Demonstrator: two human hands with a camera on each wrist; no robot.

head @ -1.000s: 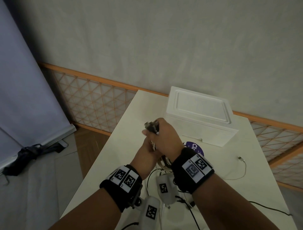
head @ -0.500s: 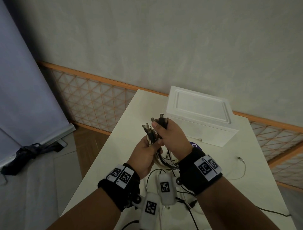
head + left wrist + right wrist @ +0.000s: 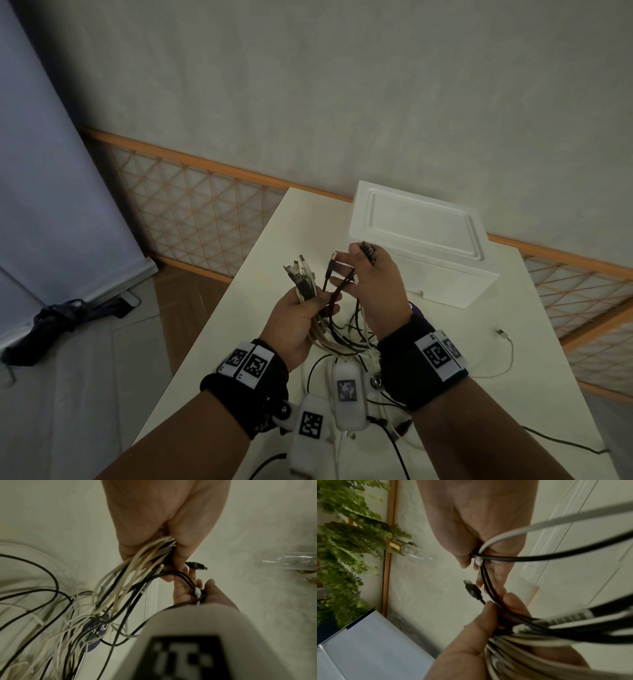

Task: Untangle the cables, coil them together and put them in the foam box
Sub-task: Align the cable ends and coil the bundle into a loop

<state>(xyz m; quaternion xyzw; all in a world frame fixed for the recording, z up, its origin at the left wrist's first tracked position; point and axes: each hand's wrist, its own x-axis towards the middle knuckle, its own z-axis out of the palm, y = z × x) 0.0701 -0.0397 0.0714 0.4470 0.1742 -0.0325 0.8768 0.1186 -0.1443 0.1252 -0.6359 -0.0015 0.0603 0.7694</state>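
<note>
My left hand grips a bundle of white and black cables just below their plug ends, above the white table. My right hand pinches a few black cables and holds them a little to the right of the bundle. One black USB plug sticks out free between the hands. The loose lengths hang in a tangle down to the table. In the right wrist view the pinch also holds a white cable. The white foam box stands behind the hands with its lid on.
A loose white cable lies on the table to the right. A black cable trails off the near right edge. A round purple label shows under the right wrist. The table's left edge drops to the floor.
The hands were clasped together on the bundle. Now the right hand has drawn the black cables off to the right, and the plug ends fan out above the left hand.
</note>
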